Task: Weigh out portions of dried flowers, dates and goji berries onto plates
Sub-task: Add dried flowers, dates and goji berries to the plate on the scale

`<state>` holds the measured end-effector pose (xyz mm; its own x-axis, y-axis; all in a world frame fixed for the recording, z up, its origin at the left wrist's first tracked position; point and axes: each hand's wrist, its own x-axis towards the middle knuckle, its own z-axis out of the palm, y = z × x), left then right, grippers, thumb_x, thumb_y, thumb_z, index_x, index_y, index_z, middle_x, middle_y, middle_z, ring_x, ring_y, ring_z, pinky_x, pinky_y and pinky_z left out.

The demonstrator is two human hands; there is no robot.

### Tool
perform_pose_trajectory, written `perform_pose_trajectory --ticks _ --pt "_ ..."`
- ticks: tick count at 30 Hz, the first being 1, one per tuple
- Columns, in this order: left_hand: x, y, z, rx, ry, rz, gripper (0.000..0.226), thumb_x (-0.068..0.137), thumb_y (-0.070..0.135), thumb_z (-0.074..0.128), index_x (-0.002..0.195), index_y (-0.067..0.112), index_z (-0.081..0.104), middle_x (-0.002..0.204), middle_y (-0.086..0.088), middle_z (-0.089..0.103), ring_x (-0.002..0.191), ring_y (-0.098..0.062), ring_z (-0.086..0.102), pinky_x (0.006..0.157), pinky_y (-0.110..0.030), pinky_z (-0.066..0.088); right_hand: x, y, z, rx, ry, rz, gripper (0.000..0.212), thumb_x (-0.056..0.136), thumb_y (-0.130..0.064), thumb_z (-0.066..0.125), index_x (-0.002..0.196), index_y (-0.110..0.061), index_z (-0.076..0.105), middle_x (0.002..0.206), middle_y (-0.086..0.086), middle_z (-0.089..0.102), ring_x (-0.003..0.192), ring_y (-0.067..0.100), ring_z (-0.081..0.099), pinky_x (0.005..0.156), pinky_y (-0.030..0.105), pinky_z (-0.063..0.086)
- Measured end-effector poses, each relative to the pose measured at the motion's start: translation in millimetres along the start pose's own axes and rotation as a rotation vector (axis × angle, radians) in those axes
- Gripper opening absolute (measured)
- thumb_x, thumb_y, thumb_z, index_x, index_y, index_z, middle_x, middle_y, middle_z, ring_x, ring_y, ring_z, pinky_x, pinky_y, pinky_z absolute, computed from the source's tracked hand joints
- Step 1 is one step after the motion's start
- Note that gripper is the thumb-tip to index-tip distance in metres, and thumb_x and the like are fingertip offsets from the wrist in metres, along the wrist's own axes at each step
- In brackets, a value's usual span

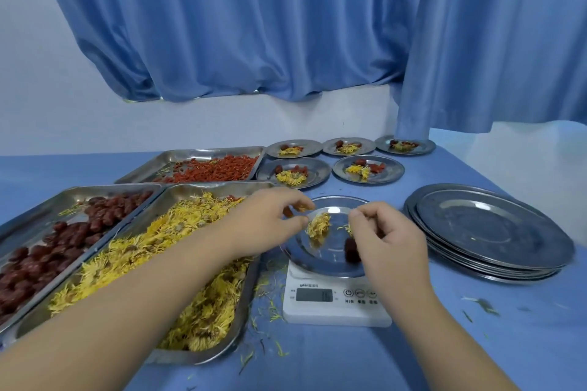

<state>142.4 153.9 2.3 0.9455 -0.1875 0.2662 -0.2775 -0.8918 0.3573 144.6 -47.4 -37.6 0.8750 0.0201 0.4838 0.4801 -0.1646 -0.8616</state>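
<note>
Two bare forearms come in from six o'clock, the left one crossing over the flower tray (245,292). The left hand (270,219) hovers at the nine o'clock edge of the plate (313,263) on the scale (336,311), fingers curled, the tips pinching a few reddish-orange pieces (300,207). The right hand (387,241) is over the plate's three o'clock side, fingers curled in, thumb tip right by a wisp of yellow petals. I cannot tell whether it actually holds that wisp.

On the plate sits a clump of dried flowers (319,225) toward twelve o'clock, and one dark date (351,249) by the right knuckles. The scale's display is lit but too blurred to read.

At nine o'clock from the scale, touching its side, the flower tray is heaped with yellow blooms. Beyond that, still at nine, is the date tray (63,200). At eleven o'clock lies the goji tray (197,154), its goji berries (216,170) spread thin.

At twelve o'clock are five filled plates (320,173) in two rows, each with flowers, a date and some red. At three o'clock is a stack of empty plates (489,232), well apart from the scale. Petal scraps litter the blue table (349,359), and a blue curtain (254,25) hangs behind.
</note>
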Motion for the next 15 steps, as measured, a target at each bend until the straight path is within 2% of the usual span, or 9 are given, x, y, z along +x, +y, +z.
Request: perform_pose_trajectory --ticks 2,4,6,7,10,11,12,14,15 --pt "5 -9 -13 0.005 0.016 -0.038 0.023 0.092 0.036 0.058 0.115 0.04 0.063 0.107 0.022 0.061 0.095 0.007 0.055 0.08 -0.018 0.045 11 -4 3 -0.019 -0.109 0.039 0.02 0.086 -0.025 0.06 0.067 -0.019 0.058 0.055 0.004 0.044 0.052 0.01 0.043 0.051 0.031 0.041" --pt "11 -22 -26 0.006 0.04 -0.09 0.02 0.092 0.036 0.059 0.11 0.041 0.064 0.103 0.02 0.063 0.092 0.004 0.058 0.079 -0.02 0.047 30 -10 4 -0.08 -0.211 0.013 0.02 0.085 -0.029 0.06 0.067 -0.02 0.059 0.053 0.002 0.045 0.051 0.01 0.046 0.05 0.027 0.043" --pt "15 -39 -40 0.021 0.067 -0.147 0.017 0.09 0.041 0.057 0.106 0.042 0.064 0.099 0.021 0.065 0.088 0.004 0.06 0.077 -0.019 0.048 53 -17 4 -0.138 -0.26 -0.067 0.023 0.085 -0.03 0.06 0.067 -0.017 0.058 0.057 0.008 0.052 0.049 0.008 0.046 0.048 0.018 0.04" --pt "18 -50 -46 0.038 0.092 -0.176 0.017 0.089 0.042 0.056 0.104 0.041 0.064 0.099 0.022 0.065 0.089 0.003 0.061 0.077 -0.021 0.048 64 -20 4 -0.156 -0.28 -0.086 0.025 0.085 -0.031 0.06 0.067 -0.015 0.058 0.06 0.01 0.055 0.049 0.008 0.046 0.048 0.018 0.041" --pt "27 -87 -63 0.044 0.222 -0.333 0.018 0.092 0.027 0.059 0.107 0.031 0.066 0.106 0.012 0.066 0.091 -0.011 0.062 0.082 -0.03 0.052 94 -21 10 -0.181 -0.36 -0.071 0.025 0.086 -0.035 0.06 0.067 -0.019 0.059 0.063 0.006 0.059 0.052 0.015 0.051 0.054 0.028 0.046" --pt "31 -100 -68 -0.004 0.265 -0.399 0.016 0.092 0.023 0.058 0.105 0.029 0.067 0.105 0.008 0.067 0.085 -0.015 0.064 0.077 -0.03 0.056 101 -19 14 -0.192 -0.381 -0.062 0.024 0.086 -0.035 0.06 0.066 -0.021 0.06 0.063 0.004 0.06 0.052 0.013 0.051 0.055 0.029 0.047" --pt "35 -112 -73 -0.028 0.292 -0.453 0.014 0.092 0.021 0.058 0.102 0.028 0.066 0.102 0.005 0.066 0.078 -0.016 0.065 0.064 -0.025 0.058 106 -16 17 -0.197 -0.395 -0.058 0.022 0.085 -0.035 0.061 0.066 -0.024 0.061 0.062 0.0 0.06 0.053 0.009 0.052 0.056 0.028 0.047" --pt "46 -135 -82 0.013 0.3 -0.519 0.011 0.092 0.019 0.058 0.094 0.029 0.063 0.097 0.004 0.065 0.074 -0.012 0.062 0.045 -0.012 0.047 114 -10 24 -0.194 -0.404 -0.061 0.021 0.085 -0.035 0.061 0.066 -0.028 0.063 0.06 -0.007 0.06 0.054 0.005 0.053 0.057 0.026 0.048" --pt "51 -145 -85 0.03 0.298 -0.545 0.011 0.092 0.02 0.058 0.092 0.03 0.062 0.096 0.004 0.064 0.079 -0.013 0.062 0.047 -0.014 0.046 116 -7 26 -0.193 -0.404 -0.065 0.021 0.086 -0.034 0.06 0.065 -0.028 0.063 0.061 -0.008 0.061 0.054 0.005 0.053 0.057 0.026 0.048"
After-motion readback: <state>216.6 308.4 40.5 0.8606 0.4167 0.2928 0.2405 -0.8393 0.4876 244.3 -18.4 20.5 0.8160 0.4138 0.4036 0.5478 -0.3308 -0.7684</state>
